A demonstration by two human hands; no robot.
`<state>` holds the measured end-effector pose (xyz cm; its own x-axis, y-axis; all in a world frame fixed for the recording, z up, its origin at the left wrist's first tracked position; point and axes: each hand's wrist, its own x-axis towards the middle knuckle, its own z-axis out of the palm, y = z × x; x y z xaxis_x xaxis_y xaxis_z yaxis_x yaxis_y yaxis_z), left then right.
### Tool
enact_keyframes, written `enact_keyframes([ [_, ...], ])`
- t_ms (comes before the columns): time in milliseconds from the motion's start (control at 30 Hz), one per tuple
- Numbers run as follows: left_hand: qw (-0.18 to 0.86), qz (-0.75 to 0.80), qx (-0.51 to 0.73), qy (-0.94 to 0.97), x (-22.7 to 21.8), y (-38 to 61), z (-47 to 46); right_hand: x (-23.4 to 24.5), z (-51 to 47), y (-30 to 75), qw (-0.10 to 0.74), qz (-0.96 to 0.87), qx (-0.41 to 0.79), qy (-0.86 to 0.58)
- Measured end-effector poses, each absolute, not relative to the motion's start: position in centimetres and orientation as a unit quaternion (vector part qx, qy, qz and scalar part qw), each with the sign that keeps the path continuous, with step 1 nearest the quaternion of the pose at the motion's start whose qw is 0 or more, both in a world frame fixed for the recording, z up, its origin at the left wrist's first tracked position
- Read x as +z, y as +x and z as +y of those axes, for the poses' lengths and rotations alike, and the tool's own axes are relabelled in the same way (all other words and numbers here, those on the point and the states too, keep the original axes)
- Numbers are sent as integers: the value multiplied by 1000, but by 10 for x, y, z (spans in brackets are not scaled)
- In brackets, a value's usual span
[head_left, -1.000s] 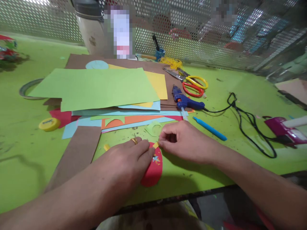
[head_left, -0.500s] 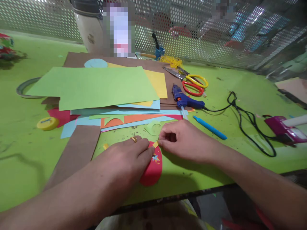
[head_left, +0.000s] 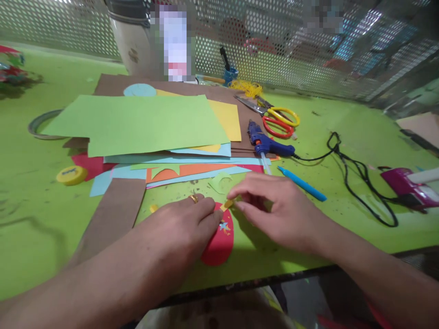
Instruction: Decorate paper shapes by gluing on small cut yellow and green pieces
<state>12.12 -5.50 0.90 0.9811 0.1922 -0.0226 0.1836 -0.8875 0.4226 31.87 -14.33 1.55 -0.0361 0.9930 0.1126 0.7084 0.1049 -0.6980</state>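
A red rounded paper piece (head_left: 219,249) lies on the table near its front edge, with a small blue star and yellow bits on it. Across its top runs a short yellow paper strip (head_left: 225,206). My left hand (head_left: 185,228), wearing a ring, rests over the red piece's left side, its closed fingertips pressing the strip's lower end. At the strip's upper right end, my right hand (head_left: 270,205) has its index finger and thumb around the yellow tip. The left fingertips' undersides are hidden.
Behind the hands lies a stack of coloured paper (head_left: 154,123). To the right are a blue glue gun (head_left: 270,145), scissors (head_left: 281,121), a blue pen (head_left: 302,183) and a black cord (head_left: 363,169). A yellow cap (head_left: 72,175) and brown strip (head_left: 116,210) sit left.
My right thumb and index finger have loosened from a tight pinch, and the hand has shifted slightly right. The strip's end now bends up. My left hand stays on the red piece.
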Motion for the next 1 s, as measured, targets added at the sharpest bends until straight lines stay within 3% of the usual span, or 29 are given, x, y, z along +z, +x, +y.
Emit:
enact_keyframes([
  [367, 226, 104, -10, 968, 9, 125, -55, -6, -172, 315, 133, -802, 84, -576],
  [1000, 249, 115, 41, 961, 6, 118, -55, -9, -173, 313, 135, -798, 90, -580],
])
